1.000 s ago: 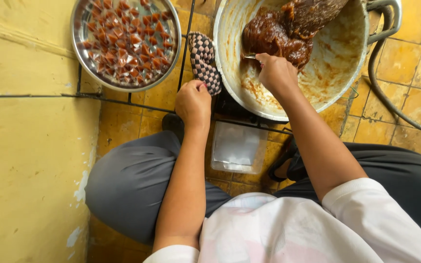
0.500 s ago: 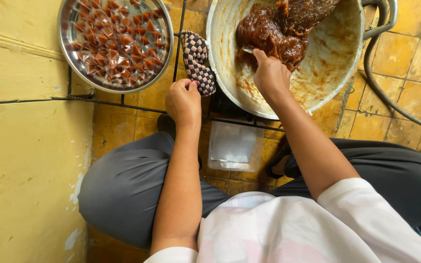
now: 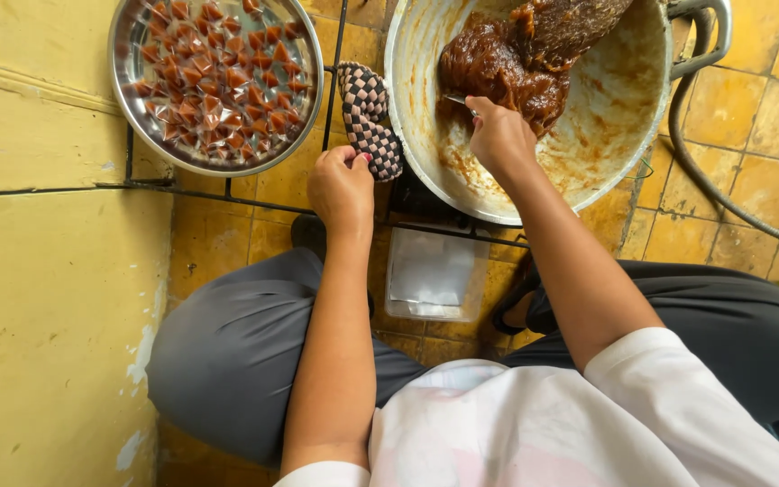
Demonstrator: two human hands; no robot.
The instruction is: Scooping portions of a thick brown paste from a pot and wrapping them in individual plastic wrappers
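- Clearly, the big metal pan (image 3: 588, 171) sits on the black rack (image 3: 227, 185) toward its right end, and the brown sticky mass (image 3: 516, 54) is heaped against the pan's far wall; scraping would go best, I judge, with short pulls toward the near rim.
- Next, the round tray (image 3: 128, 99) of wrapped brown pieces (image 3: 214, 81) rests at the rack's left end, well apart from the pan.
- The right hand (image 3: 500, 137) is inside the pan, fingers curled tight round a small metal tool (image 3: 455, 99) whose tip touches the mass's near edge.
- The left hand (image 3: 342, 188) pinches the checked cloth pad (image 3: 369, 117) at its near end, fingers folded, just beside the pan's left rim; a firm hold should steady the pan.
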